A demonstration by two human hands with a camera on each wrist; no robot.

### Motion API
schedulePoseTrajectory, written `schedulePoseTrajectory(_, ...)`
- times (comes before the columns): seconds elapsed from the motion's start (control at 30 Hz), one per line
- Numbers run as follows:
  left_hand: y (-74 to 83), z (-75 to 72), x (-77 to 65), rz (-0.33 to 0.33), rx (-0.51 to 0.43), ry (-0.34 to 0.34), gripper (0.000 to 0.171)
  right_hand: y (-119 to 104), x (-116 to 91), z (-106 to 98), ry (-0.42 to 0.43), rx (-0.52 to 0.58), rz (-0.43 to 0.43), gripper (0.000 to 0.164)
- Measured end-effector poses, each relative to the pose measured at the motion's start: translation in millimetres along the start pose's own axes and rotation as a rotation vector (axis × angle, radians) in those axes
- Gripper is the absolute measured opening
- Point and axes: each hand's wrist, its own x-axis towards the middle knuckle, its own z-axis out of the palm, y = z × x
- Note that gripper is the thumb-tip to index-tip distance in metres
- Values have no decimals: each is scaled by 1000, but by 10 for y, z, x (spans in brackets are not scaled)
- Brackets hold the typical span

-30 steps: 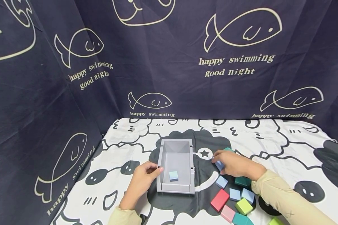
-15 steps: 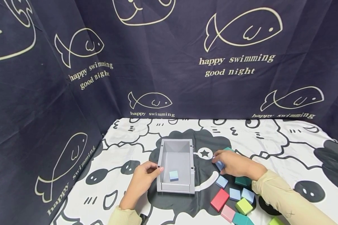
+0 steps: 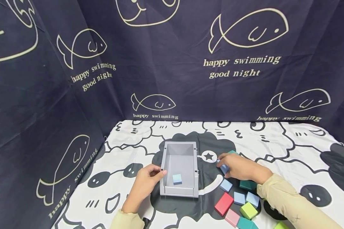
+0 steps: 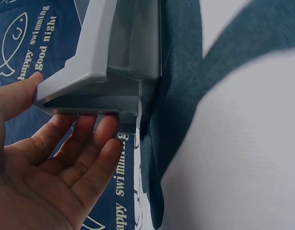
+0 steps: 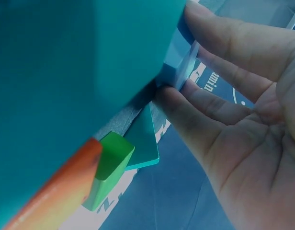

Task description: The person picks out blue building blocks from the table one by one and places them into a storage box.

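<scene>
A grey plastic box [image 3: 179, 191] lies on the patterned cloth, with a small light-blue block [image 3: 176, 179] inside near its front. My left hand [image 3: 145, 181] grips the box's left rim. In the left wrist view the thumb is on the rim's edge of the box [image 4: 87, 62], and the fingertips touch its underside. To the right of the box, my right hand [image 3: 242, 167] pinches a blue block [image 3: 223, 167] between thumb and fingers. The right wrist view shows that blue block [image 5: 174, 62] beside a large teal surface, partly hidden by the fingers.
Near the right hand lie smaller blue blocks [image 3: 225, 185], a red block [image 3: 224, 204], a pink block [image 3: 232, 217], a lime block [image 3: 248, 210] and teal ones [image 3: 247, 184]. An orange block [image 5: 59, 184] and a green block [image 5: 109, 165] appear beneath the right wrist. Dark fabric [image 3: 189, 79] hangs behind.
</scene>
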Motion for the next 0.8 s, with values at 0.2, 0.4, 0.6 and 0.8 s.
schedulePoseTrajectory(0.2, -6, -2, -3, 2, -3, 9, 23, 19, 11, 20, 1, 7, 3, 35)
schedulePoseTrajectory(0.4, -8, -3, -3, -4, 2, 5, 23, 18, 5, 29, 0, 13, 12, 35)
schedulePoseTrajectory(0.6, 4, -2, 1, -13, 6, -9, 23, 16, 0, 15, 17, 17, -20, 35)
schedulePoseTrajectory(0.8, 20, -9, -1, -16, 12, -18, 25, 12, -3, 10, 44, 44, -31, 35)
